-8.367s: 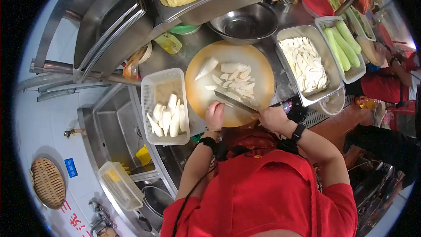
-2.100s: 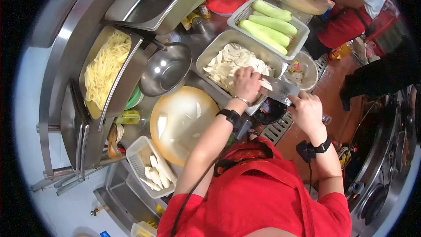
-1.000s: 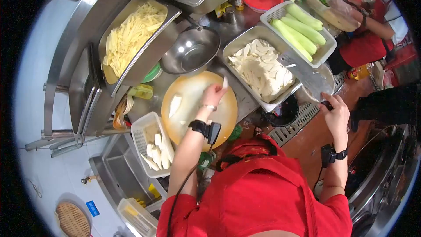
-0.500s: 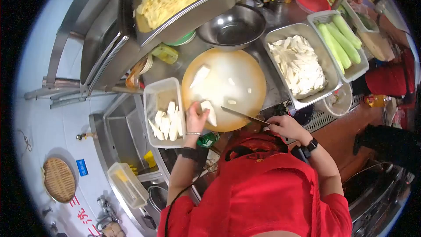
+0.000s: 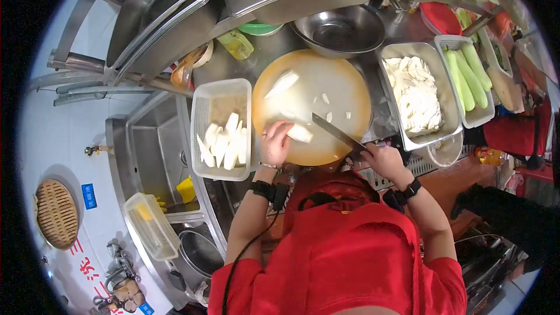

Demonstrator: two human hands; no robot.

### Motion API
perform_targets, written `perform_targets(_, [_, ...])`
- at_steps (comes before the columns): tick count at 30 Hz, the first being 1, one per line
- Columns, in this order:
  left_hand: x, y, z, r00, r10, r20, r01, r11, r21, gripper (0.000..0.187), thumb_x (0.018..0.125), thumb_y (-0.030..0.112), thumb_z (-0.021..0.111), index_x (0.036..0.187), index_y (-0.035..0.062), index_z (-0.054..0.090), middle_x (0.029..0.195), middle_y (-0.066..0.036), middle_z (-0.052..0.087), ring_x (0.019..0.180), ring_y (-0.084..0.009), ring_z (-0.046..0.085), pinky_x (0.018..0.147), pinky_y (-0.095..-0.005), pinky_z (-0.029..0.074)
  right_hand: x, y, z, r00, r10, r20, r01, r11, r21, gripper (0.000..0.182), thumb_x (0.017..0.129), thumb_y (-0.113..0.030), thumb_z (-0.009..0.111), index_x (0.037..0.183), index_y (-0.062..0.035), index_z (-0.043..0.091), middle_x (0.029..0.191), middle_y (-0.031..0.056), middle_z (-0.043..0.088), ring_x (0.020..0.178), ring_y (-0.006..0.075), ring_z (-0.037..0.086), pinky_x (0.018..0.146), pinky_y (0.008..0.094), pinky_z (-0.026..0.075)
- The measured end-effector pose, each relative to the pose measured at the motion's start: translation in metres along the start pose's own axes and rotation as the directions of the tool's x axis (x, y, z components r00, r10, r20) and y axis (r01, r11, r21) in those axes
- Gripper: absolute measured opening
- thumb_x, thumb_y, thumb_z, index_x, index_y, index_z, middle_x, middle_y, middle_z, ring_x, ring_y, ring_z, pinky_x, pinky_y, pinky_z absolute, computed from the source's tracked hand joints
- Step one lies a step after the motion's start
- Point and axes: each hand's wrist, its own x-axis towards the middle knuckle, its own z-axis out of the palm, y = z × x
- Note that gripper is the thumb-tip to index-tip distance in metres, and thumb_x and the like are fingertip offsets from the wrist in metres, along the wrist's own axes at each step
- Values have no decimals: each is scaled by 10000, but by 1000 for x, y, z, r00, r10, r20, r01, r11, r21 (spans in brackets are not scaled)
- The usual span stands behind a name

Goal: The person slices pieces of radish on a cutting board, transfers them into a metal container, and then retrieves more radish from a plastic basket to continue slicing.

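the left hand (image 5: 276, 142), fingers curled, pinches one end of a white vegetable piece (image 5: 300, 134) on the round board (image 5: 350, 84). the right fist (image 5: 382, 160) wraps the handle of a slanted knife (image 5: 338, 132).

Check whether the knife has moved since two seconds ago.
Yes: judged against the steel tray, the knife has moved left, from the tray's edge to over the board.

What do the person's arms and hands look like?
Short red sleeves; left hand and right hand ungloved; a black strap with a boxy black device on each wrist; thin bracelet on the left; black cable along the left arm.
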Motion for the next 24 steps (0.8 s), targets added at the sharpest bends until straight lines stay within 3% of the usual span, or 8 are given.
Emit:
perform_targets(3, [-5,2,10,997,-79,6,79,983,-166,300,686,8,597,972,99,612,1129,-57,539,937,-269,531,849,-379,406,2,-4,-5,998,-47,-44,44,998,-54,234,815,-329,549,787,-98,578,566,151,574,519,317,583,470,419,462])
perform_targets(4, [-7,2,14,997,-80,5,80,982,-170,300,686,8,597,972,99,612,1129,-57,539,937,-269,531,849,-379,406,3,-4,-6,998,-52,-38,50,997,-56,230,814,-327,549,792,-100,579,565,152,572,517,320,581,469,422,461])
perform_targets(7, [-12,6,23,977,10,-211,-38,991,-130,229,726,67,635,955,69,620,1061,-80,558,897,-269,544,793,-359,431,7,-13,-11,997,-67,-49,64,997,-50,222,814,-322,549,795,-102,578,563,153,568,517,327,578,468,428,460])
perform_targets(10, [-20,8,32,968,-38,-250,7,992,-123,184,732,83,644,915,65,629,997,-84,559,888,-263,544,776,-356,428,11,-25,-13,994,-91,-62,91,996,-7,215,815,-317,548,793,-104,574,563,151,565,523,333,577,471,433,460])
perform_targets(24, [-20,7,38,951,-76,-301,14,980,-201,139,725,37,634,864,38,627,909,-85,562,813,-249,556,722,-331,434,38,-44,-38,978,-167,123,185,972,-147,222,816,-308,545,817,-86,527,578,141,570,574,335,591,515,435,473])
